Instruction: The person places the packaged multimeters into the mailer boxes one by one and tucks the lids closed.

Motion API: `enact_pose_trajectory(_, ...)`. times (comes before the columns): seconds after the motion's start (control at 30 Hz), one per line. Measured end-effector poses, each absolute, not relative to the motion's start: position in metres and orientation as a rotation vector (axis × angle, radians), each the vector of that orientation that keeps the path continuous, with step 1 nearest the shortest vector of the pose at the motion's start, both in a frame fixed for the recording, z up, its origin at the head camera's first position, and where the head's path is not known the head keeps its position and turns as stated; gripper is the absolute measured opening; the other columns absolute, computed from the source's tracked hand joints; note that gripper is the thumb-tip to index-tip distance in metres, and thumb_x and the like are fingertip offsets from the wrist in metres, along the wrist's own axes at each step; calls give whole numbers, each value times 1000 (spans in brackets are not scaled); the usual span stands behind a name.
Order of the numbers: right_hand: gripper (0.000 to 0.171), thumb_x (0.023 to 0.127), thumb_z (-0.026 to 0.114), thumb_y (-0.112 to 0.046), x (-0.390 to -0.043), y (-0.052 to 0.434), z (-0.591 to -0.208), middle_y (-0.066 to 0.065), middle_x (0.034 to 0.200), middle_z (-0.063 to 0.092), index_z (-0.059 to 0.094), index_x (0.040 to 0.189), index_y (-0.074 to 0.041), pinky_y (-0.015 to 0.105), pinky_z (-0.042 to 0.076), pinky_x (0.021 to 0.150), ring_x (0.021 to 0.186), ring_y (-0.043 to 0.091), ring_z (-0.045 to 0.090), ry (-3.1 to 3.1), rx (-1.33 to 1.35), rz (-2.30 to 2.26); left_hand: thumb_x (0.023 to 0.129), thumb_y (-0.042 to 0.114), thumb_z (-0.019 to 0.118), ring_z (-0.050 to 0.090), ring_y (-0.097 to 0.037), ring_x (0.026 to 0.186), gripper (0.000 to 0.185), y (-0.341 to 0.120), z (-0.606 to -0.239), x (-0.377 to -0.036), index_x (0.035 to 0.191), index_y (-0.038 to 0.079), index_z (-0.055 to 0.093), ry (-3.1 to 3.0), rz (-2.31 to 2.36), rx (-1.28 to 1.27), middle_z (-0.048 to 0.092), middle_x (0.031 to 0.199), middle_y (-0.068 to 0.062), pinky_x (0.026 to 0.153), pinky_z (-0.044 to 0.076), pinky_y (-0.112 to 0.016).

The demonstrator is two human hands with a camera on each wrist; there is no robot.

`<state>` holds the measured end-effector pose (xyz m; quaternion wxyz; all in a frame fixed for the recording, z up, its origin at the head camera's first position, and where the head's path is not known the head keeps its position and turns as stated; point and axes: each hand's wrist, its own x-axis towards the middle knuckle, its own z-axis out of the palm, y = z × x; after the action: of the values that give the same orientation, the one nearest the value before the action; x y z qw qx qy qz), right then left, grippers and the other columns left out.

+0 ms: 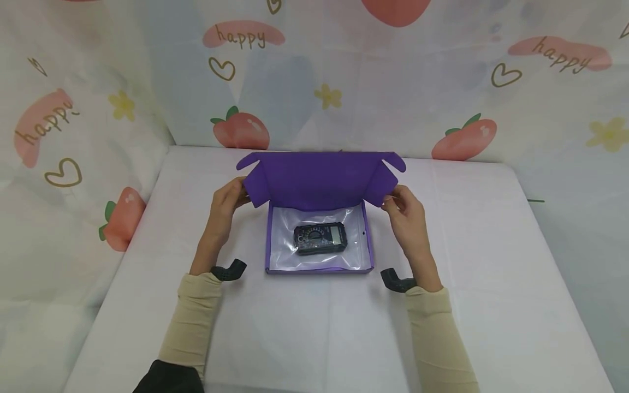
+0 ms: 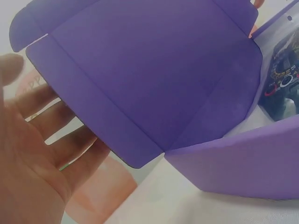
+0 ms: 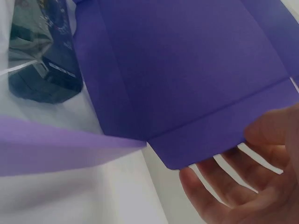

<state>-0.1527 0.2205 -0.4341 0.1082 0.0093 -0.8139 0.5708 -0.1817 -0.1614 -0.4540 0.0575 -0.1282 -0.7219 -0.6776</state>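
The right grip (image 1: pixel 407 218) pinches the right flap (image 1: pixel 379 185) and the left grip (image 1: pixel 226 204), wide with its thumb off, touches the left flap (image 1: pixel 257 185), likely so the purple lid (image 1: pixel 316 179) stands up, while the black meter (image 1: pixel 320 238) lies in its clear bag (image 1: pixel 285 254) in the box (image 1: pixel 319 271) between them.

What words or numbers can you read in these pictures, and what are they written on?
"happy": middle pink patch on the backdrop cloth.
"happy": right pink patch, same cloth.
"happ" plus an unclear last letter: left pink patch, same cloth.
Faint letters beyond the left fingers, left wrist view: too blurred to read.
Marks on the black multimeter: too small or blurred to read.
Purple box: no writing visible.
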Motion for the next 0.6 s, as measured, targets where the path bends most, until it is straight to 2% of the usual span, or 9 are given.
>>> enact_pose_trajectory(0.1, 29, 106, 53, -4, -155, 225, -433, 26, 127, 66, 60, 131, 9, 11, 54, 88, 108, 13, 66, -2391, 88, 1722, 112, 33, 40, 72, -14, 105, 51, -161, -454, -183, 130, -9, 63, -2179, -2066, -405, 71, 118, -21, 93, 58, -23)
enact_pose_trajectory(0.23, 30, 106, 55, -6, -157, 227, -431, 24, 130, 66, 60, 132, 8, 11, 55, 88, 110, 14, 66, -2427, 134, 1718, 113, 31, 41, 71, -15, 103, 49, -159, -453, -186, 129, -9, 64, -2163, -2078, -403, 72, 113, -10, 92, 59, -24)
enact_pose_trajectory(0.5, 33, 106, 57, -8, -157, 227, -429, 23, 136, 60, 56, 135, 6, 14, 56, 89, 112, 12, 65, -2498, 152, 1792, 111, 27, 43, 69, -12, 108, 44, -148, -451, -186, 134, -7, 59, -2154, -2033, -401, 66, 124, -25, 87, 59, -23)
enact_pose_trajectory(0.6, 35, 106, 57, -10, -156, 227, -430, 22, 139, 58, 54, 138, 3, 15, 57, 90, 115, 11, 63, -2532, 169, 1803, 110, 24, 45, 67, -13, 110, 42, -144, -453, -184, 135, -7, 57, -2139, -2033, -403, 64, 128, -26, 86, 59, -22)
